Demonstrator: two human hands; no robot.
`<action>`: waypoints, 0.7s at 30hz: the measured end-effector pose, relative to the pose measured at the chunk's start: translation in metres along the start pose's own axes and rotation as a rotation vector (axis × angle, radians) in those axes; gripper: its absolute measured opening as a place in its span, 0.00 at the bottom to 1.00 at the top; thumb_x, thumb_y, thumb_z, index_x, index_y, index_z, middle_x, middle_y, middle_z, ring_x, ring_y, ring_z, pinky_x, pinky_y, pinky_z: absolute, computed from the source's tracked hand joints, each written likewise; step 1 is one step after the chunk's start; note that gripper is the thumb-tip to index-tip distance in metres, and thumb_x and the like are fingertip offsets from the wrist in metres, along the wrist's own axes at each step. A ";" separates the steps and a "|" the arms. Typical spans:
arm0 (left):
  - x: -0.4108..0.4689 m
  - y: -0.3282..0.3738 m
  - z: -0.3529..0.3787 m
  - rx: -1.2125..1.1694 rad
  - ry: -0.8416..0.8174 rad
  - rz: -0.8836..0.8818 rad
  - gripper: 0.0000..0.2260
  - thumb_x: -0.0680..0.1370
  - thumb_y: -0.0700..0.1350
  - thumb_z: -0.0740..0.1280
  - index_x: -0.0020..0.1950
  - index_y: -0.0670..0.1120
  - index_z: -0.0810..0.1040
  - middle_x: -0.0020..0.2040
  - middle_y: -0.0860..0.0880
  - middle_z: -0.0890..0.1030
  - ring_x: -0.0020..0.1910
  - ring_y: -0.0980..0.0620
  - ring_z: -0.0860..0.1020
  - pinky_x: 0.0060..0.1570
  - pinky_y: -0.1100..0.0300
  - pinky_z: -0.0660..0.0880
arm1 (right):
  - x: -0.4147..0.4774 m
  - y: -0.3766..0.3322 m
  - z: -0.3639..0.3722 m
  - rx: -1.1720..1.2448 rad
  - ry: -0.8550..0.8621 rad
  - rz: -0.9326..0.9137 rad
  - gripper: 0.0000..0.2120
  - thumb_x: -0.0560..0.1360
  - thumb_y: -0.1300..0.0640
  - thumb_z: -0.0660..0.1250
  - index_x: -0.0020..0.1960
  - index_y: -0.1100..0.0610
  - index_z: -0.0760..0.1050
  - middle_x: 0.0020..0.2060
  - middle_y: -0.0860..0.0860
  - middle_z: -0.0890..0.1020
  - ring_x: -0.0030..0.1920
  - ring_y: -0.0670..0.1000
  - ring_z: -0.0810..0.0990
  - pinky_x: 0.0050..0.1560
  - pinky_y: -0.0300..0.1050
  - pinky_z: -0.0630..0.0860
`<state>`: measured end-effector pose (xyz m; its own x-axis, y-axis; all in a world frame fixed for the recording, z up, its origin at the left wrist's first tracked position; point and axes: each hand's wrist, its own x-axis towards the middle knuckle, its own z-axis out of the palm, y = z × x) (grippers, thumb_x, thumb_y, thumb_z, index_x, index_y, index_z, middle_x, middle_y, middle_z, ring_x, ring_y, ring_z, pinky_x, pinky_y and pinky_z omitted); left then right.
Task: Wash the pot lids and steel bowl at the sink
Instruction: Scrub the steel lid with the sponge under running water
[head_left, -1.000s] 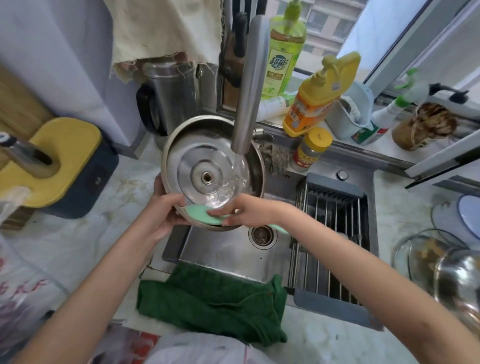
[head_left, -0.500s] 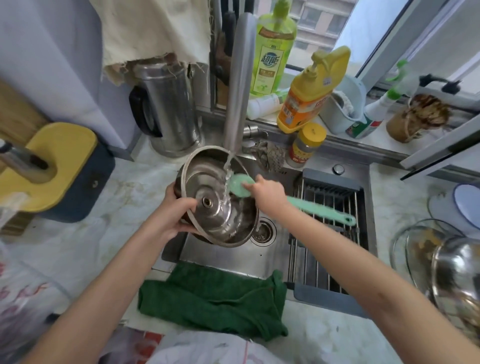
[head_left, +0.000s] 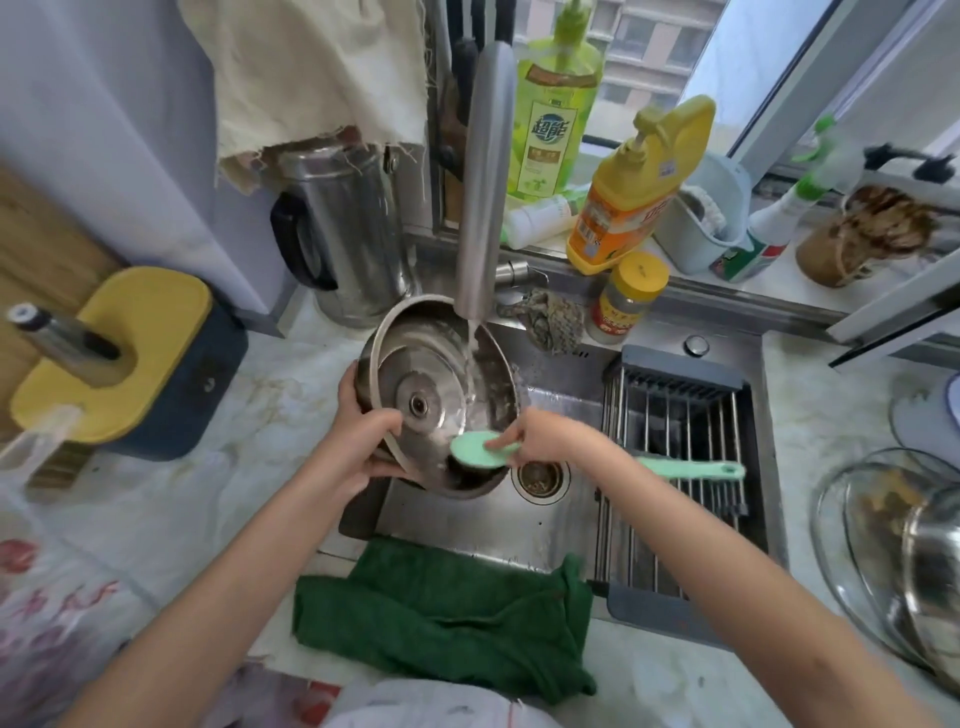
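Over the left half of the rectangular steel sink (head_left: 467, 540), the person's left hand (head_left: 371, 441) held a round steel pot lid (head_left: 426, 374) tilted on edge, its underside and centre screw facing me. That grip was clamped on the lower left rim, with the thumb across the inner face. A thin stream of water fell from the tall steel faucet (head_left: 483, 182) onto the lid's upper right part, and white suds clung near its rim.

The right hand (head_left: 545, 436) had its grip closed round a green long-handled brush (head_left: 475, 449) just behind the round head, one finger pressed on the head's back. The head sat against the lid's lower edge, and the handle stuck out to the right over the steel-rod drying rack (head_left: 675, 467) in the sink's right half. A dark green cloth (head_left: 441, 613) lay draped over the sink's front lip.

Off to the right on the marble tabletop (head_left: 821, 415) sat a clear glass lid (head_left: 841, 519) smeared brown, with a steel bowl (head_left: 935, 582) overlapping it; what the bowl held I could not tell.

Along the sill stood a green bottle of yellowish liquid (head_left: 553, 119), a yellow-and-orange pump bottle (head_left: 634, 197), a small yellow-capped jar (head_left: 628, 299) and a pale blue caddy (head_left: 727, 234) with something white and bristly inside.
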<state>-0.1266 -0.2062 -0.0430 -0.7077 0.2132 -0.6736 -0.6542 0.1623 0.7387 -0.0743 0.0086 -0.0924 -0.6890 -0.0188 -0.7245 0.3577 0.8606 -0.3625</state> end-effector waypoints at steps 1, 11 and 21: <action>-0.002 0.001 -0.006 0.024 -0.032 -0.042 0.35 0.74 0.29 0.58 0.73 0.60 0.57 0.59 0.48 0.71 0.54 0.38 0.75 0.35 0.41 0.80 | 0.001 0.002 -0.007 -0.162 0.148 0.059 0.17 0.78 0.53 0.66 0.67 0.44 0.74 0.58 0.52 0.79 0.47 0.54 0.80 0.42 0.42 0.70; -0.007 0.009 0.002 0.281 -0.279 -0.266 0.22 0.74 0.30 0.58 0.64 0.48 0.66 0.50 0.37 0.78 0.40 0.40 0.81 0.32 0.46 0.81 | 0.027 -0.023 -0.074 -1.171 1.005 -1.172 0.19 0.78 0.59 0.64 0.66 0.45 0.73 0.49 0.52 0.72 0.33 0.50 0.74 0.28 0.45 0.69; 0.010 0.011 -0.036 0.223 -0.122 -0.133 0.28 0.73 0.28 0.57 0.68 0.51 0.62 0.54 0.38 0.75 0.41 0.39 0.79 0.28 0.46 0.79 | -0.001 -0.008 -0.022 -0.627 0.372 -0.046 0.19 0.79 0.53 0.60 0.70 0.46 0.70 0.56 0.52 0.78 0.51 0.57 0.81 0.41 0.45 0.71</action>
<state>-0.1506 -0.2374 -0.0419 -0.5736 0.2882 -0.7668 -0.6544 0.4018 0.6406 -0.0902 0.0128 -0.0765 -0.9032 0.0159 -0.4290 -0.0285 0.9949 0.0969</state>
